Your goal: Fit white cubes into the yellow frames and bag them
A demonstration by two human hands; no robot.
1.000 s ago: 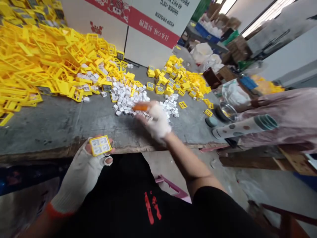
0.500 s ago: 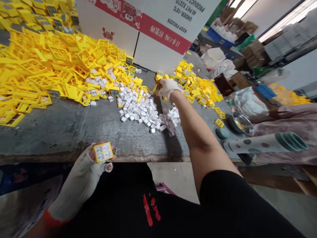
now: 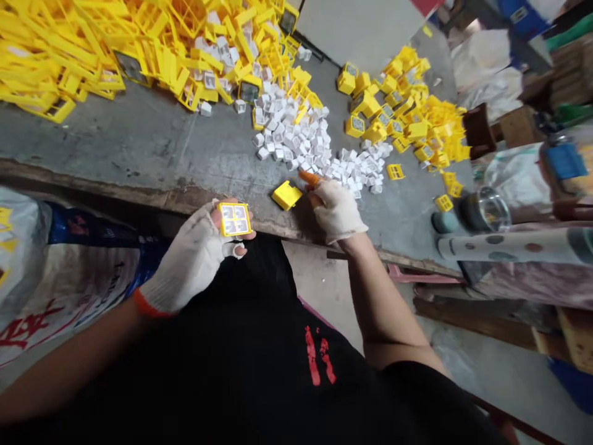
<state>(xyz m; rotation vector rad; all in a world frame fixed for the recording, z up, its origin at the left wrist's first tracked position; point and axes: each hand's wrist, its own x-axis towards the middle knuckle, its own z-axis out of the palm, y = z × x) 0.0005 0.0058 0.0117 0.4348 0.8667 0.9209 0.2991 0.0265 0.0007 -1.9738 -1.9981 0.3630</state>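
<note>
My left hand [image 3: 199,247], in a white fingerless glove with an orange cuff, holds a small yellow frame [image 3: 235,219] with four pale square panes facing up. It is just off the front edge of the table. My right hand [image 3: 336,207], also gloved, is low over the table with an orange-looking fingertip stretched out and the thumb apart. Beside its fingertips is a yellow box-like piece [image 3: 287,195]; whether they touch it I cannot tell. Loose white square caps [image 3: 294,133] lie just beyond that hand.
A big heap of yellow frames [image 3: 152,43] covers the back left of the grey table [image 3: 152,139]. Yellow assembled pieces [image 3: 412,111] are piled at right. A white carton [image 3: 361,31] stands behind. A metal bowl [image 3: 488,209] and a patterned cylinder [image 3: 504,246] are far right.
My right hand has come back toward me from the right-hand yellow pieces. A yellow box-like piece now shows near the front edge. My left hand still holds the paned frame; the view has shifted.
</note>
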